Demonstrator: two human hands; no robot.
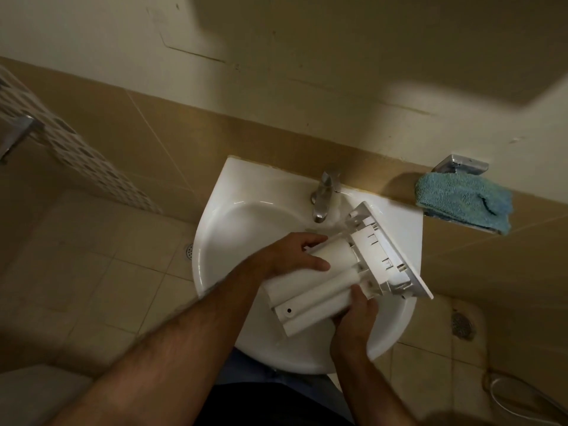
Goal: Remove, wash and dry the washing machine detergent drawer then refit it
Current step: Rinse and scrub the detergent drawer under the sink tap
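Left hand (295,256): curled over the upper long edge of the detergent drawer (319,290), thumb laid across its white underside, so the body is steadied from above.
Right hand (353,318): wrapped round the lower edge near the front panel, weight carried from beneath.
Detergent drawer: held upside down and tilted over the sink (221,241), front panel angled up to the right, rear end toward the person; judged to be turned this way so water drains out and the underside is reached.
Tap (322,198): just behind the drawer; whether water is running cannot be told.
Blue cloth (464,201): draped on a wall holder to the right of the sink, well within reach, presumably kept for drying.
Stage: washing judged under way; drying and refitting not yet done.
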